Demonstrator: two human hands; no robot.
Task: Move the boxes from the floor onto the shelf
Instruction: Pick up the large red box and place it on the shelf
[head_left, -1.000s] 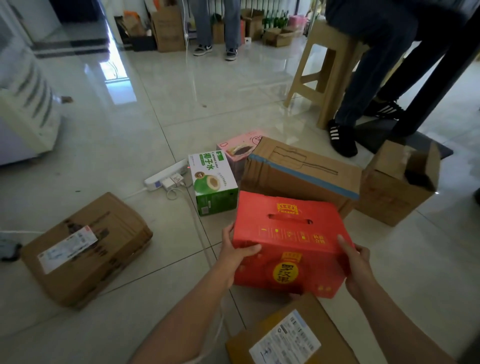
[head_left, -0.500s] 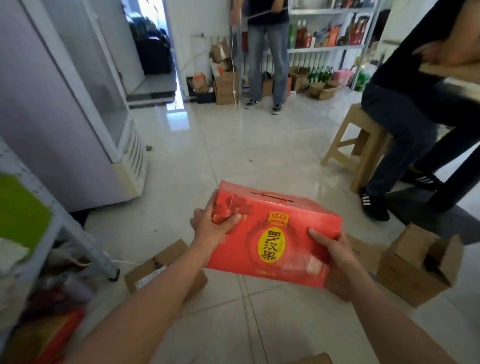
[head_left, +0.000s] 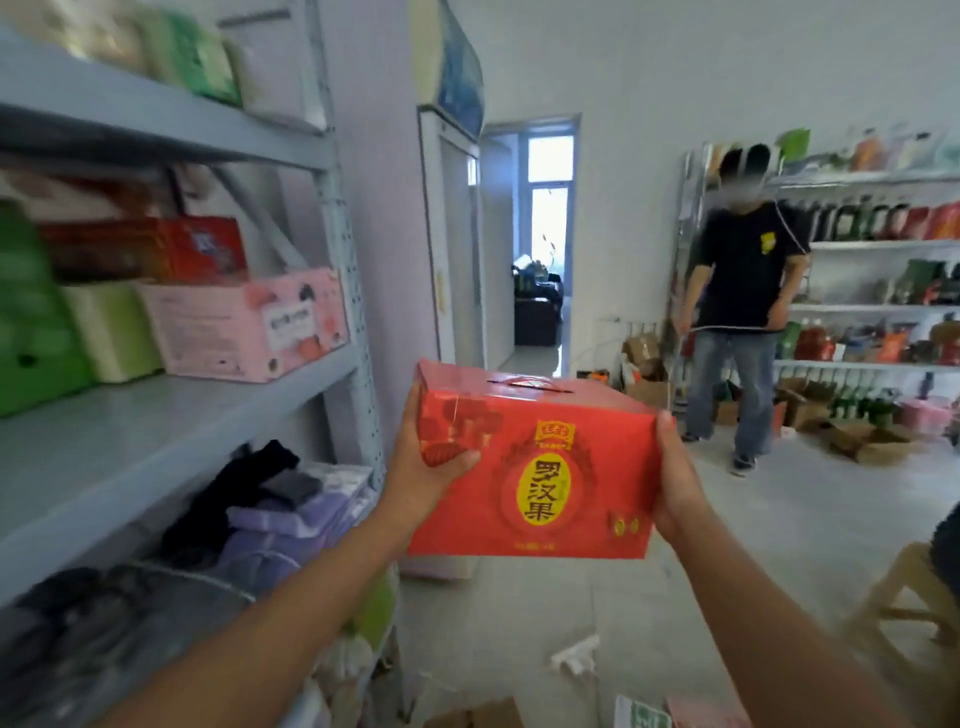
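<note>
- The red cardboard box with a yellow oval label (head_left: 530, 467) hangs in the air, off the floor.
- The left hand (head_left: 421, 467) grips its 9 o'clock end, thumb curled over the front.
- The right hand (head_left: 675, 483) clasps the 3 o'clock end, fingers wrapped behind.
- The grey metal shelf (head_left: 156, 431) stands at 9 o'clock, apart from the box; a pink cardboard box (head_left: 244, 325) rests on it.

The middle shelf board (head_left: 156, 431) lies bare along its near edge. A pink box (head_left: 244, 325) and green boxes (head_left: 36, 338) crowd its far side, a post (head_left: 358, 364) its right corner.
</note>
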